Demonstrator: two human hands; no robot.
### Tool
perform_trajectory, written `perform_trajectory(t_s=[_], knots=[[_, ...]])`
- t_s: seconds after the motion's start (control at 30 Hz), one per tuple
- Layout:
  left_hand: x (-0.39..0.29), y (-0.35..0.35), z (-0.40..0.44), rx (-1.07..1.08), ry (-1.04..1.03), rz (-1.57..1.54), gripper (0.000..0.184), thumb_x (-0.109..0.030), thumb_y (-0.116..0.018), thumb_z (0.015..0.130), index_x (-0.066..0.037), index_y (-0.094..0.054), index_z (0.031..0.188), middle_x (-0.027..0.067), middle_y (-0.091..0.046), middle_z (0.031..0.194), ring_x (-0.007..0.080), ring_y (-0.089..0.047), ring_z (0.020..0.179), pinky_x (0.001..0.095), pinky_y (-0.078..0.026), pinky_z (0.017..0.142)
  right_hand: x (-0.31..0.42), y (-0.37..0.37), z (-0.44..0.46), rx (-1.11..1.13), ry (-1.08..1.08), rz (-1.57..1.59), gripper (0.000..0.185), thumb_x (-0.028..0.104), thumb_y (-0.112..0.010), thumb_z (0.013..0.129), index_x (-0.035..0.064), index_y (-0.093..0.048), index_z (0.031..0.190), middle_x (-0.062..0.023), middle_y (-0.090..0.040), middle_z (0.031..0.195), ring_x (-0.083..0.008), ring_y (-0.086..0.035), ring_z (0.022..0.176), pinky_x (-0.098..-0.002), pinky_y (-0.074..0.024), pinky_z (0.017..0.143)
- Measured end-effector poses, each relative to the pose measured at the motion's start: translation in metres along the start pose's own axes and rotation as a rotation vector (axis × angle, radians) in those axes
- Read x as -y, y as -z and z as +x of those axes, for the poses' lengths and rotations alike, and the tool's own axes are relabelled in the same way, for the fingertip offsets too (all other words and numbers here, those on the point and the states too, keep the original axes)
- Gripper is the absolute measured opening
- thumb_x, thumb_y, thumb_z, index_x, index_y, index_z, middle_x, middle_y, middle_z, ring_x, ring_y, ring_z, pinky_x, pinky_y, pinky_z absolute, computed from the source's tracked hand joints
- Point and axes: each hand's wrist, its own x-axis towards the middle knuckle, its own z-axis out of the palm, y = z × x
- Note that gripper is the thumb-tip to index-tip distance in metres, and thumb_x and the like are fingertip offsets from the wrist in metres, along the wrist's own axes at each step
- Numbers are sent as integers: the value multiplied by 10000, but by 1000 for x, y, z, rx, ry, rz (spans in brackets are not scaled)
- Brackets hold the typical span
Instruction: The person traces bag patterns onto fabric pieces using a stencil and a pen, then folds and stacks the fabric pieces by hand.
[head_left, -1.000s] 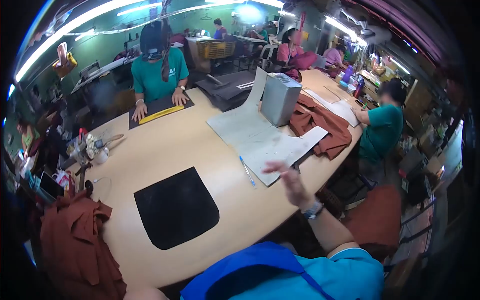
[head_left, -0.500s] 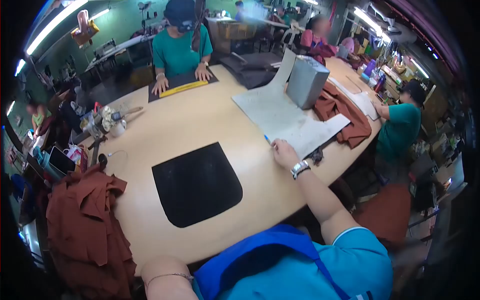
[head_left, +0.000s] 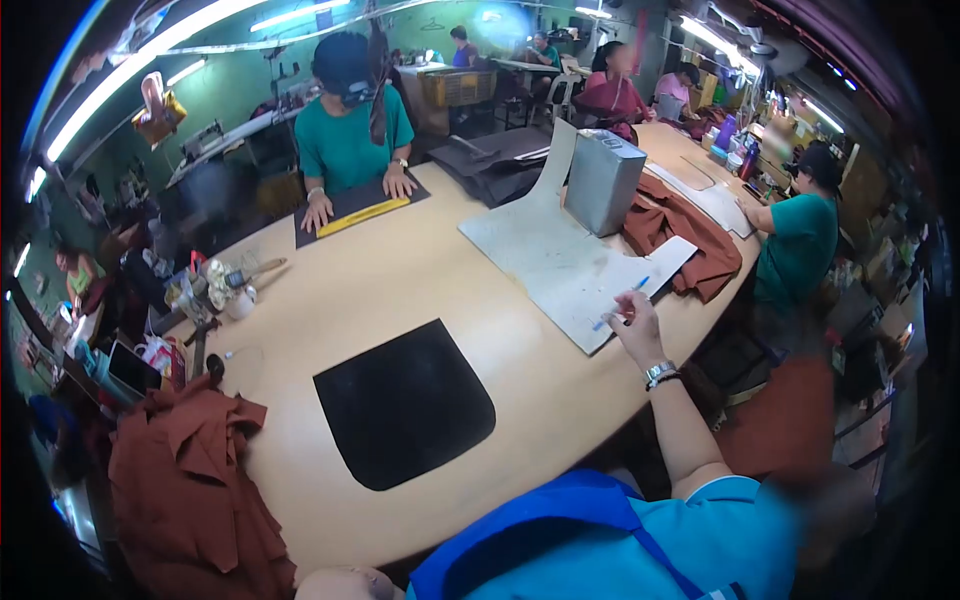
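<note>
My right hand (head_left: 637, 328) is closed around a pen (head_left: 642, 284) whose blue end sticks up past the fingers. It hovers at the near right edge of a large pale, irregular board (head_left: 560, 262). On the wrist are a silver watch and a dark band. A black panel (head_left: 405, 405) with two rounded corners lies flat on the table, left of this hand. Only a bit of my left arm shows at the bottom edge; my left hand is out of view.
A grey metal block (head_left: 605, 185) stands on the board beside crumpled brown fabric (head_left: 690, 230). More brown fabric (head_left: 190, 470) hangs over the left edge. Across the table (head_left: 370, 270), a person presses a yellow ruler (head_left: 363, 213) on dark material. Brushes and a cup (head_left: 238, 300) sit left.
My right hand has moved right and lifted from the board's near edge, and the pen now points up. My left arm has dropped lower out of view. The camera view has shifted slightly.
</note>
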Motion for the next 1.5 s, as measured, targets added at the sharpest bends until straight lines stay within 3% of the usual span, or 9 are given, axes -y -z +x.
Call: perform_trajectory(t_s=[0.17,0.33,0.73,0.83,0.97,1.0,1.07,1.13,1.5], knots=[[60,38,-125,-1089,798,294,471,-298,-716,810,58,-610,1100,150,-594,1212,261,-525,1201,375,-376,1050,-52,15,-12,-144,-169,-137,222,199,-574,967,51,-574,1131,-153,-636,820,-287,-643,763,-382,-506,697],[115,39,-204,-1010,1727,1487,652,-462,-700,829,-115,-531,1354,218,-327,1513,392,-227,1438,636,-170,1124,-48,25,-3,-72,-537,-435,487,411,-590,940,65,-550,1281,-215,-676,1022,-347,-660,936,-412,-508,800],[49,14,-194,-1395,1576,1673,630,-382,-743,784,-118,-547,1321,163,-425,1453,361,-332,1386,557,-248,1128,39,-21,-28,344,6,-460,555,390,-604,908,66,-480,1342,-167,-577,1311,-332,-472,1293,-584,-226,1108],[-25,-32,-185,-1409,2669,1934,778,-462,-659,841,-176,-333,1487,126,-263,1559,311,-220,1448,603,-280,1094,75,-52,-48,552,233,-314,503,406,-607,907,77,-533,1280,-164,-545,1357,-301,-436,1333,-600,-222,1112],[-117,-159,-265,-1833,3198,2056,696,-633,-427,935,-264,-293,1509,124,-316,1543,335,-285,1426,715,-321,985,89,-67,-57,601,177,-134,442,410,-614,904,93,-588,1211,-159,-548,1362,-303,-447,1326,-594,-234,1106],[-101,-171,-249,-1432,2741,2840,668,-639,-555,871,-149,-544,1325,168,-577,1287,426,-564,1146,672,-352,990,88,-68,-58,588,184,-120,433,403,-621,900,96,-594,1203,-157,-554,1354,-308,-458,1314,-581,-248,1103],[-96,-178,-244,-1237,2811,2872,539,-523,-588,909,-135,-564,1283,161,-564,1302,385,-578,1150,592,-400,1001,85,-66,-57,569,197,-97,413,389,-635,890,103,-605,1188,-155,-567,1340,-318,-481,1290,-554,-277,1097],[-125,-204,-280,-1708,2957,2199,578,-507,-476,967,-219,-397,1461,120,-365,1515,283,-347,1397,676,-374,960,82,-65,-55,556,225,-124,410,368,-650,876,99,-605,1183,-151,-578,1324,-318,-502,1265,-545,-312,1076],[-127,-170,-245,-1907,2240,2591,285,-359,-524,950,-198,-721,1077,33,-661,1206,246,-630,1071,447,-472,900,84,-78,-56,539,298,-66,406,192,-718,832,34,-576,1178,-200,-610,1255,-358,-527,1232,-458,-332,1067]])
